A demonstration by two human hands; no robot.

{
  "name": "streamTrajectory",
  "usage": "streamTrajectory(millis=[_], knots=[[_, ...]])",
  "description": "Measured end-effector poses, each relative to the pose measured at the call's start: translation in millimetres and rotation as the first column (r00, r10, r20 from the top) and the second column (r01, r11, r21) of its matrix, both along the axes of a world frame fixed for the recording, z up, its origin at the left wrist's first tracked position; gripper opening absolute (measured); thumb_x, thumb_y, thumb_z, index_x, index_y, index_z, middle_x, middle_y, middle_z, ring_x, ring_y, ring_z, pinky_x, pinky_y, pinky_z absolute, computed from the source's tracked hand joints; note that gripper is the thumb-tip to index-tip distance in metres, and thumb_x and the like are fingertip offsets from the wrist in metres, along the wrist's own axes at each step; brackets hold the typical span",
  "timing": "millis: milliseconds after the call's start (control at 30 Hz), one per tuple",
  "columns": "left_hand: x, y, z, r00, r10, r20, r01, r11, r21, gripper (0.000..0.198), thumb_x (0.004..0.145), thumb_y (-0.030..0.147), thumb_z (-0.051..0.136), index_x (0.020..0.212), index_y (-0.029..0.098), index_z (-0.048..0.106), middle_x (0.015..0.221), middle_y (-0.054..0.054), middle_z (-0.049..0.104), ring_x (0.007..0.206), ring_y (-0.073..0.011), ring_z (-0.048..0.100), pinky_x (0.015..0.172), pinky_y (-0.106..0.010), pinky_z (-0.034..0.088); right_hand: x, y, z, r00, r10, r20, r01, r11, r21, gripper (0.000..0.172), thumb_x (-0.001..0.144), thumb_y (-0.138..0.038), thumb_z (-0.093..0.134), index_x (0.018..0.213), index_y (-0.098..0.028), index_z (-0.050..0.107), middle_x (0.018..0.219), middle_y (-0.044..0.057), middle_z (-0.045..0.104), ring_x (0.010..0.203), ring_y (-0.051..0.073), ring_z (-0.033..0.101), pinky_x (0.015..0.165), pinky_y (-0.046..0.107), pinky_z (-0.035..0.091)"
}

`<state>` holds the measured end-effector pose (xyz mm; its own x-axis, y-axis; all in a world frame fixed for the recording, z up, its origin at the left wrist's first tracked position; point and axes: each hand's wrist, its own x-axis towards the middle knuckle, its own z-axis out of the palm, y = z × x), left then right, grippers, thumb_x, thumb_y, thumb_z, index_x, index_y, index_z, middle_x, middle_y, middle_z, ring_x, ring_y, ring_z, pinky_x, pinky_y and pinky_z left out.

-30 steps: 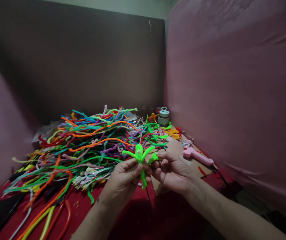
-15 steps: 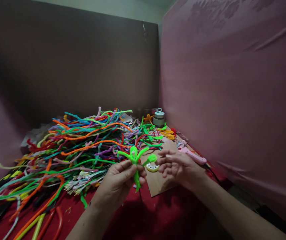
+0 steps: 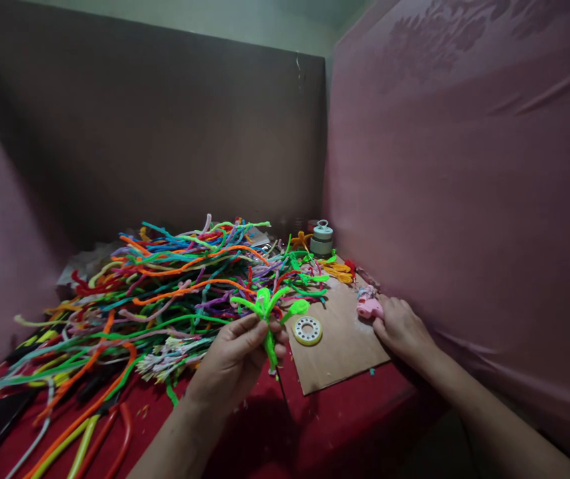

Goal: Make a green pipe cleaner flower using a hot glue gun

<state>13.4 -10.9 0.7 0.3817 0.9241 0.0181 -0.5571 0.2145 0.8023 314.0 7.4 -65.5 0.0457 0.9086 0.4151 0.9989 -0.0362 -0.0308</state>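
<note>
We pinch a green flower upright in our left hand; well to its right, our right hand closes on the pink glue gun.

Right hand hides most of pink glue gun; grip unclear

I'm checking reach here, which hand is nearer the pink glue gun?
Right. The right hand is on the pink glue gun; the left hand is well off to its left, holding a green pipe-cleaner piece.
</note>
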Motion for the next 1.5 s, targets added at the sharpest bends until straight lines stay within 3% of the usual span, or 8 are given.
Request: streamTrajectory(millis=[133,233,367,467,600,767,933,1500], knots=[[1,1,0.1,1.000,0.028,-0.002,-0.028,1.000,-0.007,0.010,0.067,0.018,0.072,0.071,0.010,0.068,0.068,-0.008,0.069,0.057,-0.0143,0.064,0.054,-0.021,0.050,8,-4,-4.0,0.984,0.142,-0.110,-0.114,0.967,0.228,0.034,0.077,-0.017,0.044,0.107,-0.004,0.054,0.090,0.018,0.060,0.086,0.027,0.054,0.077,0.038,0.043],[2,0,0.3,1.000,0.029,-0.010,-0.029,1.000,-0.005,0.012,0.067,0.019,0.072,0.072,0.009,0.068,0.068,-0.008,0.069,0.057,-0.0142,0.064,0.053,-0.020,0.050,6,-16,6.0,0.905,0.264,-0.333,-0.148,0.931,0.334,0.032,0.078,-0.023,0.048,0.105,-0.009,0.056,0.095,0.016,0.063,0.087,0.027,0.058,0.077,0.038,0.046],[3,1,-0.9,0.999,0.041,-0.008,-0.041,0.999,-0.007,0.011,0.067,0.018,0.072,0.071,0.009,0.067,0.067,-0.008,0.068,0.056,-0.0142,0.064,0.052,-0.020,0.050,-10,-44,27.9,0.611,0.331,-0.719,-0.137,0.939,0.315,0.030,0.078,-0.028,0.054,0.104,-0.015,0.059,0.099,0.012,0.068,0.087,0.024,0.064,0.073,0.032,0.051],[3,2,-2.3,0.997,0.071,0.007,-0.071,0.997,-0.015,0.009,0.066,0.016,0.072,0.070,0.010,0.066,0.069,-0.006,0.068,0.058,-0.0144,0.065,0.054,-0.020,0.050,-25,-65,37.8,0.353,0.397,-0.847,-0.213,0.916,0.340,0.029,0.078,-0.029,0.057,0.105,-0.018,0.062,0.094,0.010,0.070,0.086,0.023,0.066,0.069,0.027,0.053],[3,1,-2.6,0.997,0.075,0.016,-0.075,0.997,-0.011,0.008,0.067,0.015,0.071,0.069,0.010,0.066,0.069,-0.006,0.068,0.060,-0.0143,0.065,0.054,-0.020,0.050,-44,-81,42.7,0.219,0.415,-0.883,-0.334,0.882,0.332,0.029,0.078,-0.028,0.060,0.105,-0.020,0.065,0.091,0.011,0.071,0.079,0.022,0.068,0.066,0.026,0.055],[4,1,-1.6,0.997,0.077,-0.003,-0.077,0.997,-0.005,0.009,0.066,0.016,0.072,0.071,0.010,0.067,0.068,-0.005,0.068,0.056,-0.0124,0.064,0.054,-0.020,0.050,-61,-83,49.7,0.169,0.428,-0.888,-0.420,0.846,0.328,0.028,0.078,-0.028,0.061,0.105,-0.020,0.067,0.093,0.012,0.071,0.087,0.025,0.067,0.073,0.030,0.055],[5,1,-0.3,0.997,0.073,-0.008,-0.073,0.997,-0.005,0.010,0.065,0.017,0.073,0.070,0.010,0.068,0.068,-0.005,0.068,0.057,-0.0129,0.064,0.055,-0.021,0.051,-66,-81,49.1,0.194,0.456,-0.868,-0.429,0.836,0.343,0.023,0.081,-0.025,0.058,0.102,-0.021,0.066,0.098,0.011,0.069,0.084,0.022,0.067,0.080,0.032,0.053],[6,0,-1.4,0.998,0.068,-0.012,-0.068,0.997,-0.032,0.010,0.064,0.015,0.073,0.069,0.009,0.068,0.068,-0.006,0.069,0.055,-0.0130,0.064,0.054,-0.022,0.051,-63,-80,42.9,0.223,0.449,-0.865,-0.418,0.846,0.331,0.022,0.081,-0.024,0.057,0.101,-0.023,0.065,0.091,0.009,0.070,0.080,0.021,0.067,0.077,0.032,0.054]])
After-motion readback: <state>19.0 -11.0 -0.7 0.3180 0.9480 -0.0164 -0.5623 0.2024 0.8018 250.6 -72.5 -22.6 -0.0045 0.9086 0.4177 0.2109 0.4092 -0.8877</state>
